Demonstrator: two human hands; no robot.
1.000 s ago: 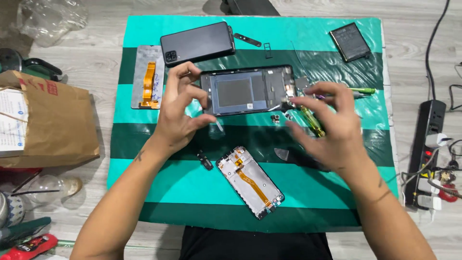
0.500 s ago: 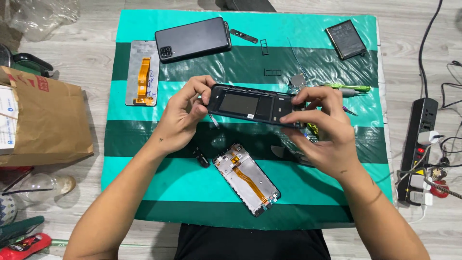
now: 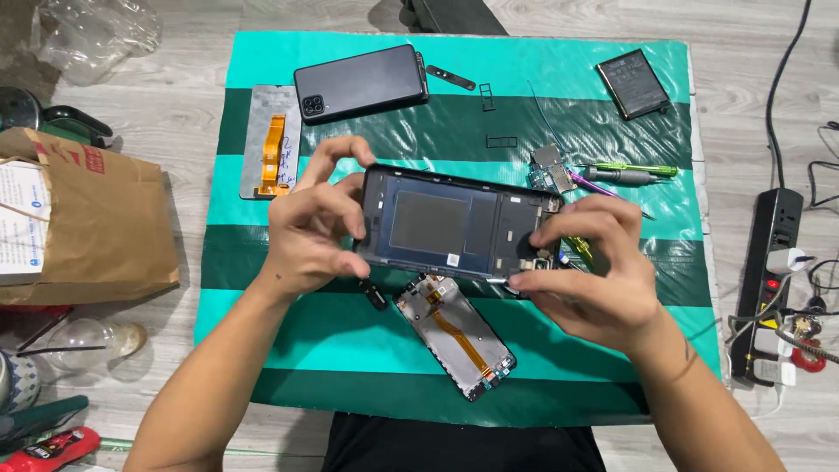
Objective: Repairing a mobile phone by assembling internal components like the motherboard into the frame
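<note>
Two hands grip black phone frame (image 3: 454, 225) above striped green mat (image 3: 350, 341): left hand (image 3: 310, 229) clasps left end, right hand (image 3: 590, 271) pinches right end. Judgement: support both ends, avoid twisting frame; keep clear of detached screen (image 3: 456, 334) below.

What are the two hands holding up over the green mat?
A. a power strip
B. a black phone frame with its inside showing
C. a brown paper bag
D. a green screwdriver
B: the left hand and the right hand each grip one end of the black phone frame, open side up, above the green mat.
</note>
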